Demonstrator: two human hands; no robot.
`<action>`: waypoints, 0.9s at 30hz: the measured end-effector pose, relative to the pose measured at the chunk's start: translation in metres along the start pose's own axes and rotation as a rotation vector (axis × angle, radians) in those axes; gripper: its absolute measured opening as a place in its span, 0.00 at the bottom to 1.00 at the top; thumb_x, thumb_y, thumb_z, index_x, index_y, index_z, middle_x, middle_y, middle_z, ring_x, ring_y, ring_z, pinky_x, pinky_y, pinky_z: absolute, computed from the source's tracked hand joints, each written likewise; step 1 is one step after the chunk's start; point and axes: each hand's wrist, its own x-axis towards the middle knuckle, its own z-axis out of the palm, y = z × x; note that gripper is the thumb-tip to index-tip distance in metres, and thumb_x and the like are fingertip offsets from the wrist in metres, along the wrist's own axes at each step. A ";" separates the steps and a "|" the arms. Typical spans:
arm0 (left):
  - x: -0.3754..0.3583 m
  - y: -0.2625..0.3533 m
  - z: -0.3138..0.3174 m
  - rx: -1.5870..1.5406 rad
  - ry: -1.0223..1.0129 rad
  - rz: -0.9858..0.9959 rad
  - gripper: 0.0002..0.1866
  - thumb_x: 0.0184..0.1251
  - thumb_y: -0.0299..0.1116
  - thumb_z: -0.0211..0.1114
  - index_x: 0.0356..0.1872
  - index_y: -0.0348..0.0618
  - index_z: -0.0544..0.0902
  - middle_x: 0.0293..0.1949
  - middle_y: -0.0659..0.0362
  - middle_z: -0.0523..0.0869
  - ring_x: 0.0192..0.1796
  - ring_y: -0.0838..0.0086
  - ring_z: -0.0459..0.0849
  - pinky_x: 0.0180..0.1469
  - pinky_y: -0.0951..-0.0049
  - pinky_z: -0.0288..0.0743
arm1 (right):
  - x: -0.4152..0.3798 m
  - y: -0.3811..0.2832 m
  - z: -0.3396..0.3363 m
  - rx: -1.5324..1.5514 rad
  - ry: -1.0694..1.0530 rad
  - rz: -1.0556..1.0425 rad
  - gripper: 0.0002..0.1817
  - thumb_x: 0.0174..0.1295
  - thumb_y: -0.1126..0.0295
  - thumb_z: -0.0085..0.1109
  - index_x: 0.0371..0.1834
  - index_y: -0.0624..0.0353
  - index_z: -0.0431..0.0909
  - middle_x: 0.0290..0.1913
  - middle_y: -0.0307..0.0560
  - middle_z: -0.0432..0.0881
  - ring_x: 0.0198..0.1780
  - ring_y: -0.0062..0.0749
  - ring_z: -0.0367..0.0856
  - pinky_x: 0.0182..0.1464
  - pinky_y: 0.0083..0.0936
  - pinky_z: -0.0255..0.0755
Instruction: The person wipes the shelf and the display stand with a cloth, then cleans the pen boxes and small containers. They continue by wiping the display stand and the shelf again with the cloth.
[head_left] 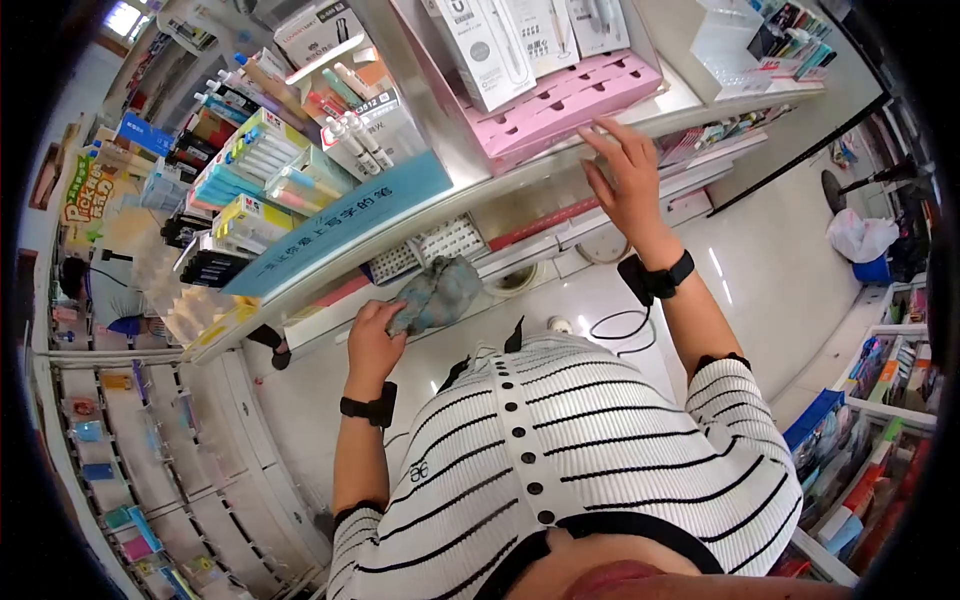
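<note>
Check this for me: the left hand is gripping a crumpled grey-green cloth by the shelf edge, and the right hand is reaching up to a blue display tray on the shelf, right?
Not quite. The head view shows the right hand reaching to a pink display tray, not a blue one. The rest holds: the left hand grips the crumpled grey-green cloth by the shelf edge.

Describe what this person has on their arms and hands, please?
Both hands are bare, no gloves. Each wrist carries a black band: one on the left hand side, one by the right hand with a small black box on it. Short white sleeves with thin black stripes and black cuffs end above the elbows.
</note>
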 end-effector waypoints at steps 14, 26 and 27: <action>-0.014 -0.001 0.015 -0.099 -0.004 0.060 0.23 0.43 0.20 0.67 0.46 0.48 0.87 0.39 0.56 0.82 0.47 0.56 0.80 0.51 0.61 0.76 | 0.043 0.025 0.058 -0.044 0.035 0.052 0.16 0.46 0.65 0.77 0.40 0.48 0.88 0.48 0.37 0.82 0.54 0.39 0.75 0.56 0.38 0.66; -0.019 0.003 0.000 -0.130 0.095 0.063 0.23 0.43 0.20 0.67 0.46 0.48 0.87 0.40 0.56 0.82 0.47 0.57 0.80 0.50 0.63 0.77 | 0.003 -0.030 0.039 0.262 -0.168 -0.132 0.24 0.53 0.69 0.71 0.56 0.48 0.81 0.59 0.47 0.79 0.56 0.46 0.78 0.57 0.40 0.73; -0.013 0.011 -0.006 -0.131 0.090 0.062 0.23 0.43 0.20 0.67 0.46 0.48 0.87 0.40 0.56 0.82 0.47 0.57 0.80 0.50 0.63 0.77 | -0.011 -0.033 0.044 0.358 -0.313 -0.166 0.26 0.53 0.66 0.72 0.59 0.49 0.80 0.61 0.50 0.77 0.58 0.49 0.78 0.58 0.40 0.74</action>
